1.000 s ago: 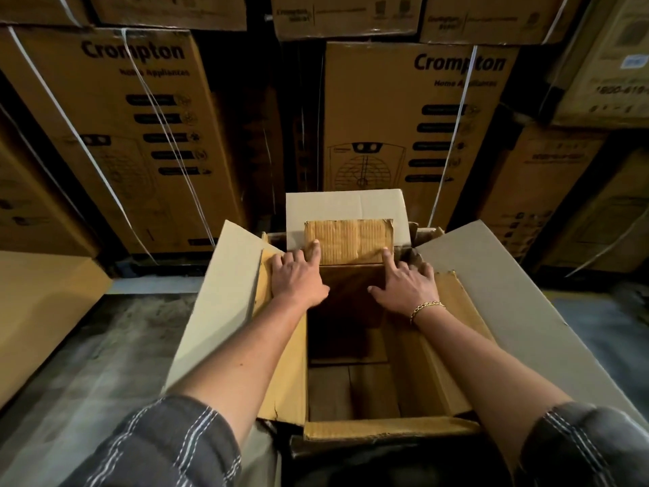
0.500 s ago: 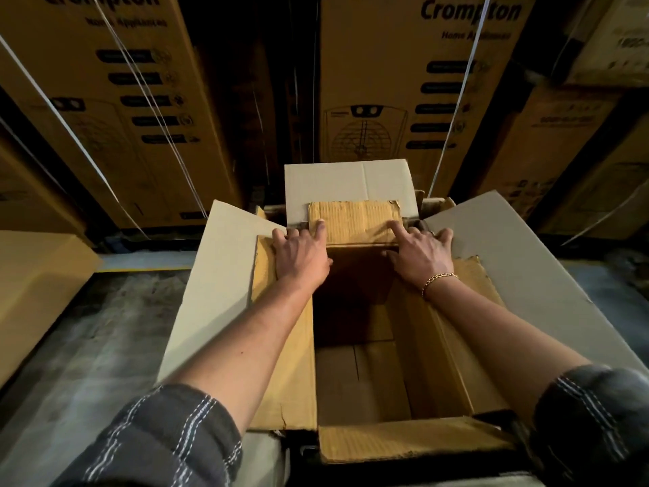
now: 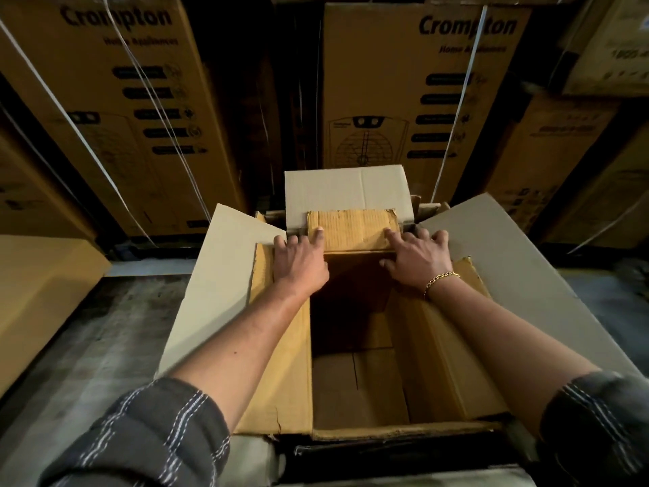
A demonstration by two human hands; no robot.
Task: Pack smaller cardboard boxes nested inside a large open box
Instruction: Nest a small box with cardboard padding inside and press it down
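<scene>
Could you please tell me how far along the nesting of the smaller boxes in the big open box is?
Done: one smaller box sits inside the large box, its side flaps folded out. In hand: the left hand and right hand press its far flap back with straight fingers. Left: the smaller box shows only a bare bottom, so more boxes are not yet nested.

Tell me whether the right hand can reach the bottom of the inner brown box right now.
Probably yes. The right hand rests on the far flap at the rim, the flaps are folded outward, and the bottom below shows nothing in the way; the depth may demand a lean.
</scene>
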